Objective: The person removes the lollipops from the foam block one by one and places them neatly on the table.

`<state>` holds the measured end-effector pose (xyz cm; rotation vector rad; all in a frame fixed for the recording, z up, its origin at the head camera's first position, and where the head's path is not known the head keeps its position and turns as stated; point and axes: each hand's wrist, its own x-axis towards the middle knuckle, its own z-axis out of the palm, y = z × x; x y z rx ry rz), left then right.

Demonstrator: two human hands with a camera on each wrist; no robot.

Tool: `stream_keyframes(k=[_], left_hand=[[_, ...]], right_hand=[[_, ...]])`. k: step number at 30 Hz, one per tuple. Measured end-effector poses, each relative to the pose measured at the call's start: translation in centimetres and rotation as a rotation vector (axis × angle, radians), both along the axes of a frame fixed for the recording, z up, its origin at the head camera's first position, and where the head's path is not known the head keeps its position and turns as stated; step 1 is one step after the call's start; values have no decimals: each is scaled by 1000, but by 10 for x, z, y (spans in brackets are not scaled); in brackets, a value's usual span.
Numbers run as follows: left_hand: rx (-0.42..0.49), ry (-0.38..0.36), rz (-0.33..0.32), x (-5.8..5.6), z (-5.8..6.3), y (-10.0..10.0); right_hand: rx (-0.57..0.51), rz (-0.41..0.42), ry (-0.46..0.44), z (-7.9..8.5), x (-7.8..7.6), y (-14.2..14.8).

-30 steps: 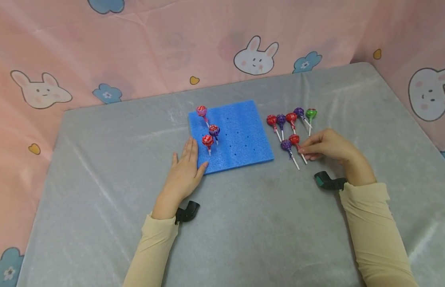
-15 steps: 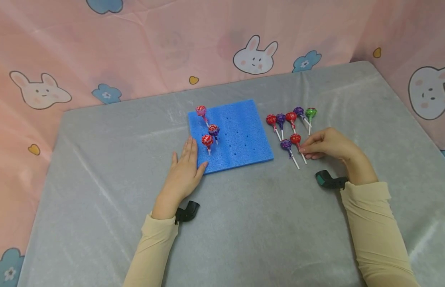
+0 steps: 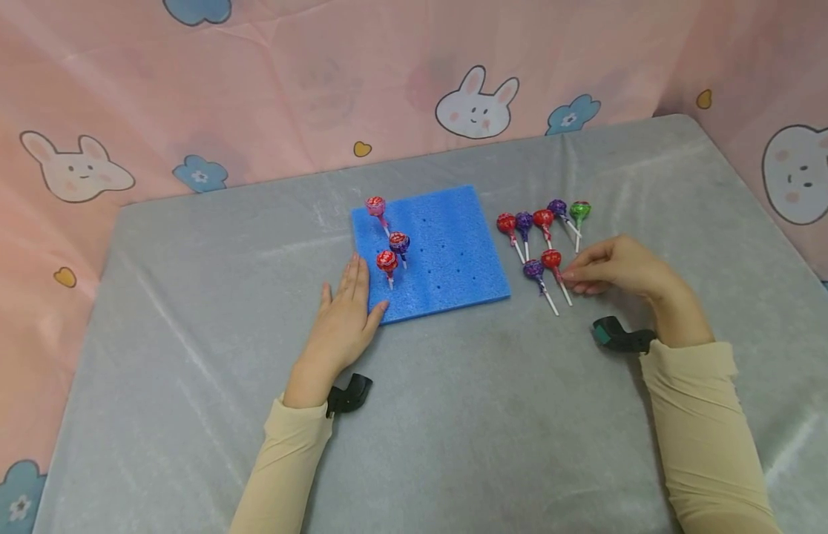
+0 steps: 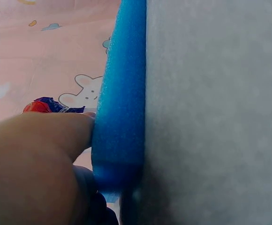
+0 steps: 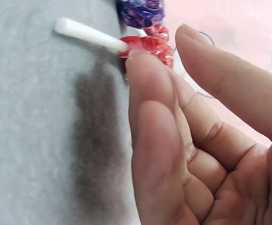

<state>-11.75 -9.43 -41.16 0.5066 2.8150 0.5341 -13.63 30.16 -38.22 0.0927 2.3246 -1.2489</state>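
Note:
My left hand point(image 3: 340, 326) lies flat with straight fingers along the left edge of a blue foam board point(image 3: 447, 252), its thumb over the front corner. Three lollipops stand in the board's left part: a pink one point(image 3: 375, 207), a purple-and-red one point(image 3: 399, 243) and a red one point(image 3: 387, 262). At right, my right hand point(image 3: 614, 267) is beside a red lollipop point(image 3: 551, 259) lying on the table. In the right wrist view a fingertip touches or nearly touches its red wrapper point(image 5: 150, 47), and the thumb stands apart. A purple lollipop point(image 3: 533, 270) lies just left of it.
Behind these lie several more lollipops in a row, among them a red one point(image 3: 506, 223), a purple one point(image 3: 557, 208) and a green one point(image 3: 580, 211). Small holes dot the foam board. A pink patterned curtain point(image 3: 287, 96) borders the grey-covered table point(image 3: 467, 415).
The red lollipop by my right hand has shifted slightly right, its stick staying on the table. My right hand has drawn a little to the right. My left hand has stayed in place.

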Motion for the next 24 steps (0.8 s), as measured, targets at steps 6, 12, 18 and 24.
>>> stream_keyframes(k=[6,12,18,24], left_hand=[[-2,4,6,0,1,-2],[-25,11,0,0,2,-2],[-23,5,3,0,2,-1],[-20,10,-2,0,2,0]], right_hand=[[32,14,65,8,1,-7],[8,39,119,12,3,-24],[10,78,171,15,-1,-46],[-78,98,240,21,-11,-73]])
